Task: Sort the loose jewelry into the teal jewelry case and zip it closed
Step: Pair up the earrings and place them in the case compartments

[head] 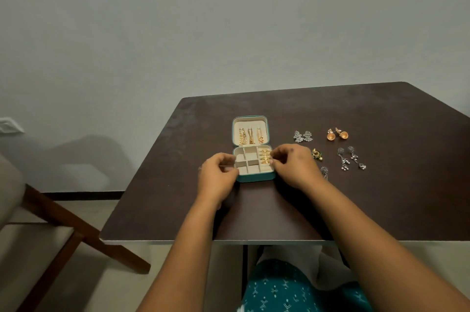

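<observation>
Hands flank the open teal jewelry case on the dark tabletop. Left hand fingers curl against the case's left edge; right hand fingers curl at the right edge beside the gold rings. Whether either pinches anything cannot be told. Chains hang in the lid. Loose earrings lie to the right.

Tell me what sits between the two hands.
Head view: the open teal jewelry case sits between left hand and right hand, its cream divided tray holding gold rings.
</observation>
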